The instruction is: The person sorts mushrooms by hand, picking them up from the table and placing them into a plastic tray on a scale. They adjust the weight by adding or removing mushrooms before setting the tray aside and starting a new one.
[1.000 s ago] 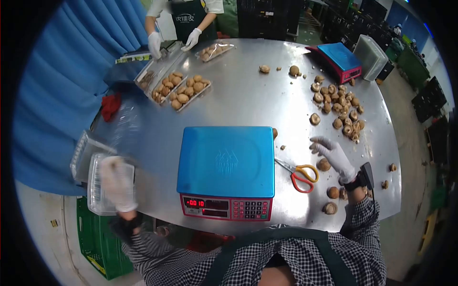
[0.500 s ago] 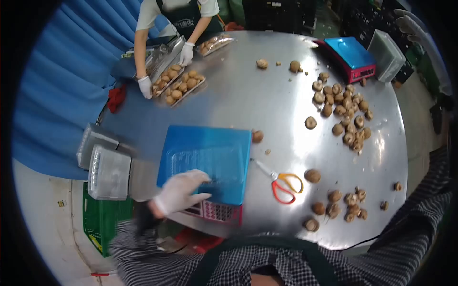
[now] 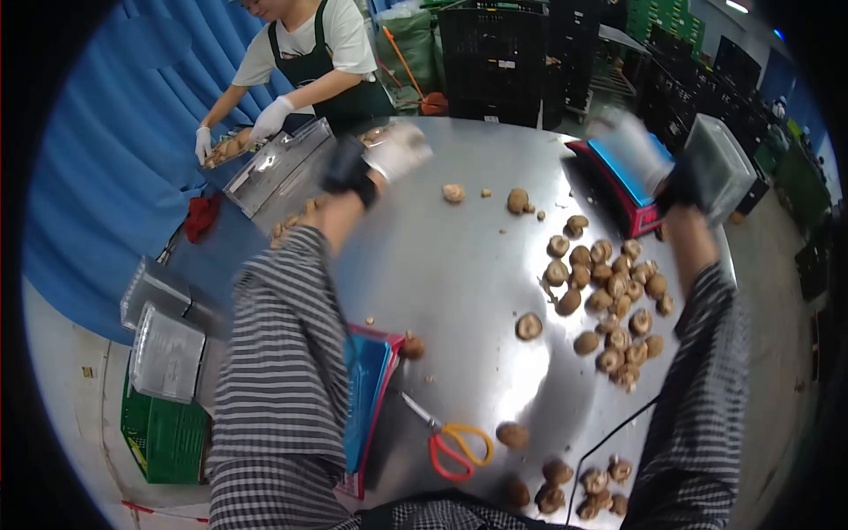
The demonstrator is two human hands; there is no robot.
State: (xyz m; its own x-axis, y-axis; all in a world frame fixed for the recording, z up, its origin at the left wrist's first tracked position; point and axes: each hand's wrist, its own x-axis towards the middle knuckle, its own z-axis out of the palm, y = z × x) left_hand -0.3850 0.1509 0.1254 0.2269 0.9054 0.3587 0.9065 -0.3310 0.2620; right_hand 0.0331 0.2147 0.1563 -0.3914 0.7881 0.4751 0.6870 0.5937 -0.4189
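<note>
At the far right of the tabletop (image 3: pixel 442 256), we see the right grip (image 3: pixel 629 148), a white-gloved hand smeared by motion, over the blue platform of a red-bodied digital scale (image 3: pixel 628 187). The blur is heavy enough that we cannot tell whether its fingers are apart or together, or whether they touch the platform. This scale points its panel end toward the near side, and its visible length runs from far left to near right. Just beside it on the right, we find a stack of clear plastic trays (image 3: pixel 726 168) standing on edge.

Toward the far left of centre is the left grip (image 3: pixel 402 155), also gloved and blurred; we cannot tell if it is clamped on anything. It is right beside a pack of mushrooms (image 3: pixel 374 135), whose long axis we cannot read because the hand and wrist cover most of it.

Nearer us, the left sleeve (image 3: pixel 283 371) hides much of a second scale (image 3: pixel 364 397). To its right lie scissors (image 3: pixel 449 442), their long axis slanting, blades pointing far left and red and orange handles near right. Loose shiitake mushrooms (image 3: pixel 618 300) cluster on the right, below the far scale, with more at the near edge. At the far left, we see a co-worker (image 3: pixel 314 71) in a dark apron holding a mushroom tray (image 3: pixel 228 148).
</note>
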